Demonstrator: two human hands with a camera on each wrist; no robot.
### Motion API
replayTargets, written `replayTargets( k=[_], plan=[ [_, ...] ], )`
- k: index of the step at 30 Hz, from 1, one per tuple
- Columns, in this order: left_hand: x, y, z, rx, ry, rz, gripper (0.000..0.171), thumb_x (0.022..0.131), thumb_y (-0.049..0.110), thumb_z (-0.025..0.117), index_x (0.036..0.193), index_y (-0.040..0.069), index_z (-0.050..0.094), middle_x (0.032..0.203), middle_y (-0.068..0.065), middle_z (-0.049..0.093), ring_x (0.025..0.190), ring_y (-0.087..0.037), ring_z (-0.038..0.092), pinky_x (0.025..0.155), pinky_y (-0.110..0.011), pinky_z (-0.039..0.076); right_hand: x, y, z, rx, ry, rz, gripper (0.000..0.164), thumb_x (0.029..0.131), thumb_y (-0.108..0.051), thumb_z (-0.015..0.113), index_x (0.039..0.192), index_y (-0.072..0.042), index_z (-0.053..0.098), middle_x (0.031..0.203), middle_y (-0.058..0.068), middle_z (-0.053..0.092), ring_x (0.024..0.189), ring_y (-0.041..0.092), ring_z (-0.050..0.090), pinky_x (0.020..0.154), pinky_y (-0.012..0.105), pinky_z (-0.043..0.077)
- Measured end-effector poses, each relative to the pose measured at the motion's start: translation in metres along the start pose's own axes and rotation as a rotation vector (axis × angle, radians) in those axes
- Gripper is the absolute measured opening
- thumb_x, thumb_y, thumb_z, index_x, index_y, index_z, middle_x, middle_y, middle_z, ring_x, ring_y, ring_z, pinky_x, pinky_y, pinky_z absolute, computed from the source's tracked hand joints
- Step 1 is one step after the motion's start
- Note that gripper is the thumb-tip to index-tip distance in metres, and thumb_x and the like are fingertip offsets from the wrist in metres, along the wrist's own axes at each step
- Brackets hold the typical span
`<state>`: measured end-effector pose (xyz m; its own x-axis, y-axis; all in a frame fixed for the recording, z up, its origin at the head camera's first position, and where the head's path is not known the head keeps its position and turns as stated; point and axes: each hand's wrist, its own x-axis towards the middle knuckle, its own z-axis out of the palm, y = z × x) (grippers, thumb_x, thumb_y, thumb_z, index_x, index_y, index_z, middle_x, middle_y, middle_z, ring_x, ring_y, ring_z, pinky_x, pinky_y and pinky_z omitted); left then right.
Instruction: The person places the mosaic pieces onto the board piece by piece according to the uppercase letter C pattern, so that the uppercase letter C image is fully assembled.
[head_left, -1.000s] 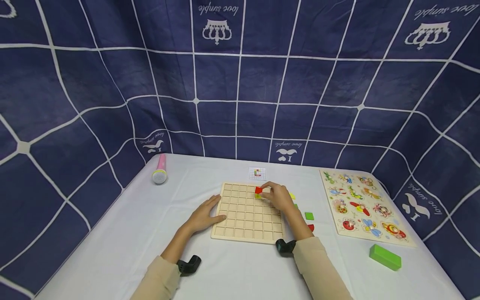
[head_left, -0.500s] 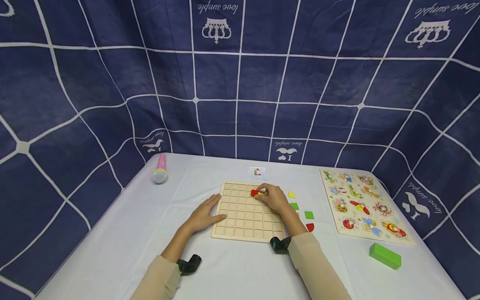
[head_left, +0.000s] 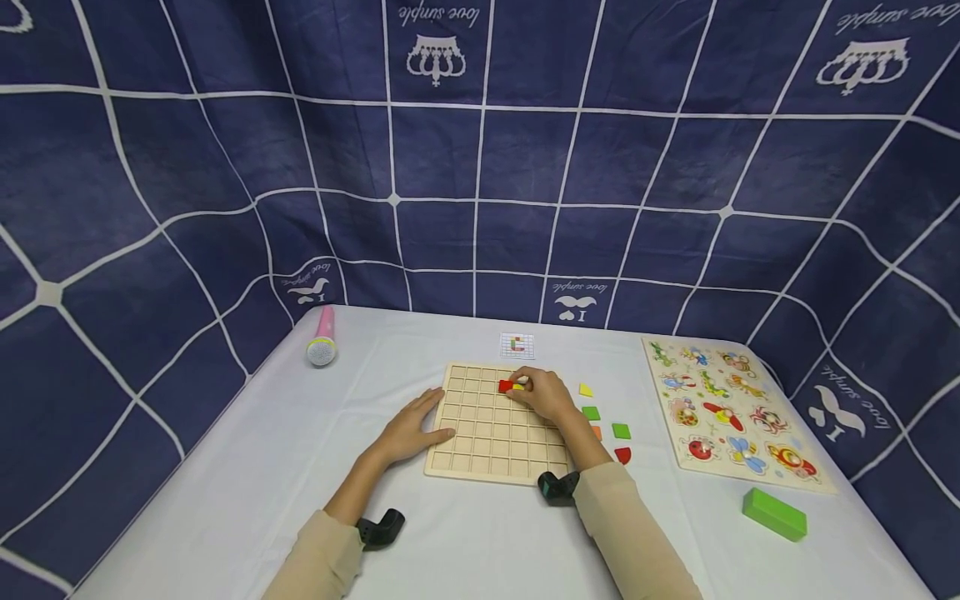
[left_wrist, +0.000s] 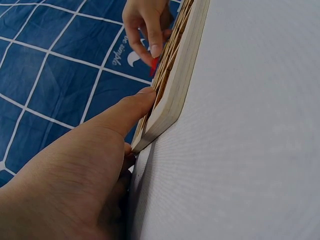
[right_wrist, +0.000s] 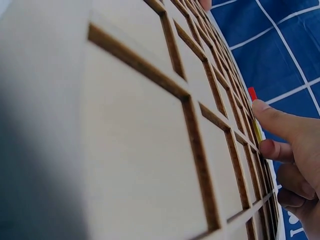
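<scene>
A square wooden grid board (head_left: 487, 442) lies on the white table. My left hand (head_left: 408, 429) rests along its left edge, fingers extended; in the left wrist view the thumb (left_wrist: 135, 106) lies on the rim. At the board's upper part, my right hand (head_left: 546, 393) pinches a small red tile (head_left: 506, 387) between thumb and fingers, low over the grid. Right beside the red tile is a yellow piece (head_left: 519, 387), partly covered by the fingers. The right wrist view shows the thumb (right_wrist: 270, 117) against the red tile (right_wrist: 252, 93).
Right of the board lie a yellow piece (head_left: 586, 390), green tiles (head_left: 621, 431), an orange tile (head_left: 597, 432) and a red rounded piece (head_left: 623, 456). A pattern card (head_left: 517, 346) sits behind. Farther out are an insect puzzle board (head_left: 738, 417), a green block (head_left: 775, 514) and a pink toy microphone (head_left: 323, 337).
My right hand has brought the red tile left and lower, from over the yellow piece to the spot left of it. The left hand stays in place.
</scene>
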<state>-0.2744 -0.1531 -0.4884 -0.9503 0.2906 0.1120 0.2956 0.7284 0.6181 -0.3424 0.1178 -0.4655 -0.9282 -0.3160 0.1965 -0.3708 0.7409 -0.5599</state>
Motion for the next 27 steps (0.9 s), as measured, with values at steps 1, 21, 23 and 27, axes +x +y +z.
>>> replayTargets(
  k=[1,21,23,27],
  plan=[
    [0.0,0.0,0.0,0.002,0.0,0.0,0.082,0.081,0.048,0.066,0.144,0.007,0.031,0.149,-0.011,0.028,0.137,-0.03,0.021,0.107,-0.052,0.021,0.0,0.0,0.0,-0.003,-0.001,0.0,0.026,0.081,-0.03,0.072,0.101,-0.014,0.068,0.061,-0.005,0.051,0.049,0.011,0.043,0.046,0.025,0.035],
    [-0.001,0.0,0.001,-0.011,0.008,0.008,0.083,0.081,0.047,0.066,0.144,0.006,0.031,0.148,-0.012,0.028,0.137,-0.031,0.02,0.107,-0.052,0.021,0.001,-0.004,0.002,-0.044,0.015,0.047,0.035,0.078,-0.034,0.073,0.11,-0.019,0.067,0.061,-0.006,0.052,0.05,0.011,0.044,0.043,0.026,0.035],
    [0.0,0.0,0.001,-0.008,0.004,0.001,0.084,0.08,0.048,0.066,0.144,0.007,0.031,0.149,-0.011,0.028,0.137,-0.03,0.02,0.107,-0.051,0.02,-0.001,-0.004,-0.001,-0.03,0.022,0.063,0.038,0.078,-0.035,0.074,0.112,-0.018,0.067,0.06,-0.005,0.051,0.048,0.011,0.043,0.043,0.025,0.034],
    [0.0,-0.001,0.002,-0.003,0.0,-0.009,0.085,0.08,0.049,0.066,0.144,0.007,0.031,0.149,-0.01,0.028,0.138,-0.028,0.019,0.108,-0.05,0.019,-0.006,-0.003,-0.015,-0.016,0.051,0.091,0.039,0.078,-0.031,0.074,0.114,-0.016,0.065,0.059,-0.003,0.049,0.047,0.011,0.041,0.042,0.025,0.032]
  ],
)
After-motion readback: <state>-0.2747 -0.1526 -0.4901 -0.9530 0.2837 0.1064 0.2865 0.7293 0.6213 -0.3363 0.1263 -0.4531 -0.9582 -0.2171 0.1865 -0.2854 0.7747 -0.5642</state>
